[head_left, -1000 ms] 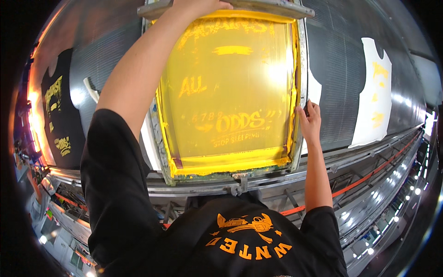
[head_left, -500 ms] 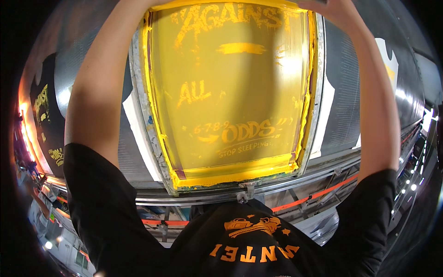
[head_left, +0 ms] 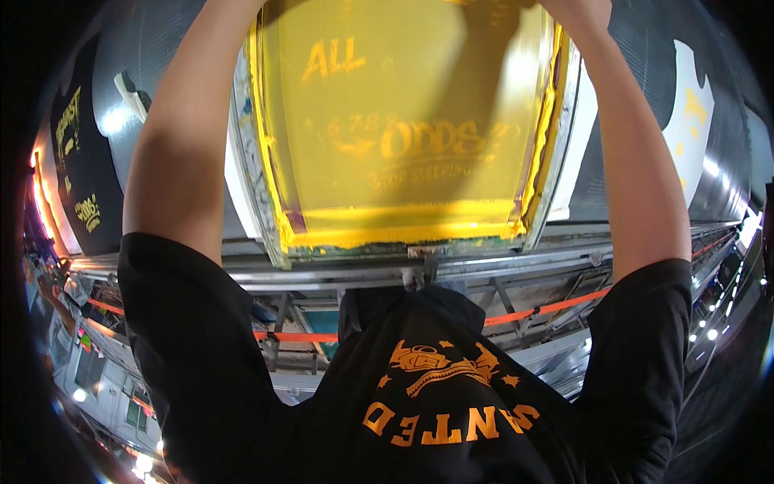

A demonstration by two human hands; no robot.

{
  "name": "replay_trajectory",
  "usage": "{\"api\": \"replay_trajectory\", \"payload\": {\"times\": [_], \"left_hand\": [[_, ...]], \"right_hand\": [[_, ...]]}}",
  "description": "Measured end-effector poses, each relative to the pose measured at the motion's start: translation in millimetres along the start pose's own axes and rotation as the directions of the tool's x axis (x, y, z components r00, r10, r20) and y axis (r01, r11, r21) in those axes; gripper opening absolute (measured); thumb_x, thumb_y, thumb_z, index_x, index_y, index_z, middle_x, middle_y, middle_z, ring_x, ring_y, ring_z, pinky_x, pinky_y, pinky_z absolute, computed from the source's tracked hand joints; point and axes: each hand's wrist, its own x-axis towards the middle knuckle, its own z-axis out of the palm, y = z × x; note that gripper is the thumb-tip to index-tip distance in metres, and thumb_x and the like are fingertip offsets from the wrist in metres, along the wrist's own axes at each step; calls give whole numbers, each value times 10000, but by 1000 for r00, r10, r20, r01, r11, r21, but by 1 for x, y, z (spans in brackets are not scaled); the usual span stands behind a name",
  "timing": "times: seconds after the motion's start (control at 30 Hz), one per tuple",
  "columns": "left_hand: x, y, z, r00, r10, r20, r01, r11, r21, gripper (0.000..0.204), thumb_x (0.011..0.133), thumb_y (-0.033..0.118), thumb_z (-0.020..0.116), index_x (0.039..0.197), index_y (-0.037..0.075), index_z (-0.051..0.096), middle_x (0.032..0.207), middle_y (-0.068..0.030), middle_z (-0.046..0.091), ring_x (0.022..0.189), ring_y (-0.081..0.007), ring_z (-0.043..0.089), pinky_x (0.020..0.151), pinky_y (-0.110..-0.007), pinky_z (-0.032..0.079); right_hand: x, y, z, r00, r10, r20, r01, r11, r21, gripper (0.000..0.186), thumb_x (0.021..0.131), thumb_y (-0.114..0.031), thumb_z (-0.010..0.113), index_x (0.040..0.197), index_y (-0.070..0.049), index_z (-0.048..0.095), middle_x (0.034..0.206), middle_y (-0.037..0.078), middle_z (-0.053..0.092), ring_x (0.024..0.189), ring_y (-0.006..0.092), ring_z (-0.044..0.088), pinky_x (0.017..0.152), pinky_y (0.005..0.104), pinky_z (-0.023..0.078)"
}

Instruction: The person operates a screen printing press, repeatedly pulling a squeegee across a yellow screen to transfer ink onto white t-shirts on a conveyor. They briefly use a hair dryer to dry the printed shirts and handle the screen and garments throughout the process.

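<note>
A printing screen with yellow mesh lies in front of me, lettering showing in its stencil. Wet-looking yellow ink rims its near edge and sides, inside a grey metal frame. Both my arms stretch over it toward the far end. My right hand is at the top right, by the screen's right side; the picture's edge cuts off its fingers. Only my left forearm shows, its hand beyond the upper edge. White fabric shows beside the screen. A dark shadow falls across the mesh.
On the dark table lie a black shirt piece with yellow print at left and a white one at right. A metal rail and an orange strip run between me and the table. Another person is at far left.
The screen sits higher in the picture, its upper lettering now cut off. My left hand has passed out of the top, and the shadow on the mesh has changed shape.
</note>
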Motion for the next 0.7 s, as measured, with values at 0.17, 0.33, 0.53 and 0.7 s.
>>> {"api": "replay_trajectory", "payload": {"times": [0.17,0.33,0.53,0.7], "left_hand": [[-99,30,9,997,-41,70,48,994,-98,589,718,659,756,868,91,784,903,-185,750,866,-383,721,786,-467,570],[-220,47,47,961,-97,259,120,990,-77,533,772,544,791,1142,163,739,1075,-118,743,1039,-325,700,901,-444,562],[-351,65,86,989,19,149,13,978,-207,529,732,298,815,1227,140,714,1151,-103,718,1063,-310,691,885,-447,576],[-339,52,58,946,96,308,-26,975,-222,535,771,450,807,1182,118,723,989,-156,750,944,-351,720,828,-448,586]], "right_hand": [[-102,2,0,999,5,35,-6,1000,22,454,718,-525,854,887,-119,738,892,121,748,894,332,719,786,466,557],[-240,10,27,968,-223,-117,222,975,-22,292,731,-341,887,940,-166,781,877,-4,744,792,233,730,669,387,569],[-375,-6,18,986,-138,-90,146,985,92,250,646,-71,805,865,-127,698,872,45,683,874,272,683,769,392,536],[-359,-5,-13,971,-226,74,210,962,175,214,700,-164,835,833,-108,678,861,54,682,911,259,684,831,413,499]]}}
